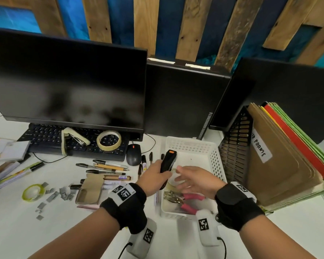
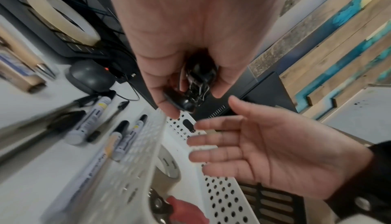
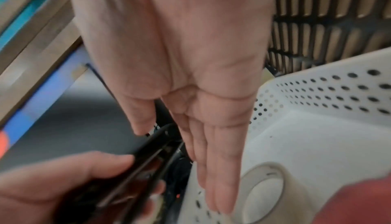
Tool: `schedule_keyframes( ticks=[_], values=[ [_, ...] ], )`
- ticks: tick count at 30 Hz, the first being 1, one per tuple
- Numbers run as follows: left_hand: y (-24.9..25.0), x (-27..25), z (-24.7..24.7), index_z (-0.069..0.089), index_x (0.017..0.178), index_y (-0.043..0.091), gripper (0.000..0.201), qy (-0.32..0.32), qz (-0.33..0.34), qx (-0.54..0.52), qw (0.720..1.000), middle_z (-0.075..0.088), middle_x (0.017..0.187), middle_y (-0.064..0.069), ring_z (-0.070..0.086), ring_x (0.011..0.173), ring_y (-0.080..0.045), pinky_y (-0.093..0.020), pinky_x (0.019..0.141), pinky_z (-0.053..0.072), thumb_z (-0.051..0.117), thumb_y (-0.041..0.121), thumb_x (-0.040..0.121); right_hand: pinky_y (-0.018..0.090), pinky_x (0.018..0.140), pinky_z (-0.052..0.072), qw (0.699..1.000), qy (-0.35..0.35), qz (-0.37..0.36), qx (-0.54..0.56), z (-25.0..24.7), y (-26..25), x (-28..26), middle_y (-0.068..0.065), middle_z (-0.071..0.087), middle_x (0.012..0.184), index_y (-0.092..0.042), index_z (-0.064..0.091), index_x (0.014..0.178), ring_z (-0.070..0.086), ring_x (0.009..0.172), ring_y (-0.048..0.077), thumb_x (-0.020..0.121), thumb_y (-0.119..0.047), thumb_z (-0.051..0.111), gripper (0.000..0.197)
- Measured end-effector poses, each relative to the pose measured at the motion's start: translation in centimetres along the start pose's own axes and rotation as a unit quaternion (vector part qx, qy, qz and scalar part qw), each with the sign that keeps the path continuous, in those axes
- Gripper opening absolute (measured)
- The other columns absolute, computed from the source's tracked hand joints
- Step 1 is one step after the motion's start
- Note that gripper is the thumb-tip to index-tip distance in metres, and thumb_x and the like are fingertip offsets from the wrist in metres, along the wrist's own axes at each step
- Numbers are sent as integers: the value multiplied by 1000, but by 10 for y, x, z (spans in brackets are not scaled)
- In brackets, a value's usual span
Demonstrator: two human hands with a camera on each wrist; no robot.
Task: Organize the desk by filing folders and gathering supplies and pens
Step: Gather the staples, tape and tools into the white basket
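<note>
From the head view, the left hand (image 1: 155, 173) has its grip wrapped round a black stapler (image 1: 168, 163), a glossy plastic wedge with an orange tip. Its long axis runs away from the person, orange end pointing up and toward the monitors, right at the left rim of the white basket (image 1: 216, 159). The right hand (image 1: 195, 181) hovers over the basket, fingers spread and released, holding nothing. The basket is perforated plastic; inside lie one tape roll, partly hidden by the hands, and one punch with pink handles (image 1: 189, 198). Loose pens (image 1: 108, 171) lie on the white tabletop (image 1: 45, 230) to the left, most lengthways left to right. Two more tape rolls show: a cream one (image 1: 109, 140) on the keyboard, a yellow-green one (image 1: 32, 192) near scattered staple strips. A black mesh rack (image 1: 234, 146) holds card folders (image 1: 281, 156) at right.

From the left wrist, the stapler (image 2: 196, 83) is pinched between thumb and fingers above the basket rim (image 2: 186, 122); the right hand's (image 2: 275, 154) palm is flat. Four markers (image 2: 125, 137) lie beside the basket.

From the right wrist, blurred: straight fingers (image 3: 217, 169) hang over the tape roll (image 3: 264, 192), beside the stapler (image 3: 135, 174).
</note>
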State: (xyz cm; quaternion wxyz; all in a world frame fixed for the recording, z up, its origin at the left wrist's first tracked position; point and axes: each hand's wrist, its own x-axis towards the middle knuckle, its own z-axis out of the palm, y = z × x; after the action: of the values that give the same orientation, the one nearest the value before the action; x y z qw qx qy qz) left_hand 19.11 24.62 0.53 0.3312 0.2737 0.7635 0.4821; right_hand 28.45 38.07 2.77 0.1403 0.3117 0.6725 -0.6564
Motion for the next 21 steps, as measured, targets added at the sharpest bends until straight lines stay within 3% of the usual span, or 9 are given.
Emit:
schedule_keyframes(
  ticks=[3,6,9,12,16,21],
  values=[
    [10,5,16,51,96,17,9,-52,39,27,997,52,78,2,49,67,-9,-23,61,41,56,22,90,38,81,56,995,-20,8,98,-5,-3,-8,13,64,97,-2,55,119,66,80,25,95,-33,50,39],
    [21,10,27,55,114,9,32,-132,61,57,988,66,95,-8,62,85,-20,-39,83,51,56,25,87,44,79,57,989,15,18,149,-16,0,-12,18,65,101,2,56,116,68,79,31,96,-19,50,30],
    [26,14,35,54,128,11,36,-181,63,129,973,60,124,-9,56,115,-23,-32,103,40,52,20,93,42,75,60,985,47,41,162,-31,7,-13,18,64,103,4,58,112,66,86,32,95,-15,53,27],
    [18,21,31,45,136,10,42,-123,74,272,952,36,146,-7,33,136,-19,-20,107,24,46,22,96,38,74,59,985,98,59,131,-48,13,-10,19,60,97,6,59,104,61,90,31,92,-11,56,21],
    [-10,27,18,22,147,16,57,-86,6,360,929,5,157,-7,11,145,-23,-32,117,19,43,17,94,41,77,55,978,176,108,38,-66,15,7,22,56,102,8,55,104,58,92,32,90,-7,58,21],
    [-37,16,20,12,148,17,64,-95,-17,348,933,9,155,-14,16,143,-27,-36,117,22,41,13,91,51,94,49,963,195,180,-42,-69,13,32,26,53,123,8,43,125,52,117,41,91,-7,58,40]
  ],
)
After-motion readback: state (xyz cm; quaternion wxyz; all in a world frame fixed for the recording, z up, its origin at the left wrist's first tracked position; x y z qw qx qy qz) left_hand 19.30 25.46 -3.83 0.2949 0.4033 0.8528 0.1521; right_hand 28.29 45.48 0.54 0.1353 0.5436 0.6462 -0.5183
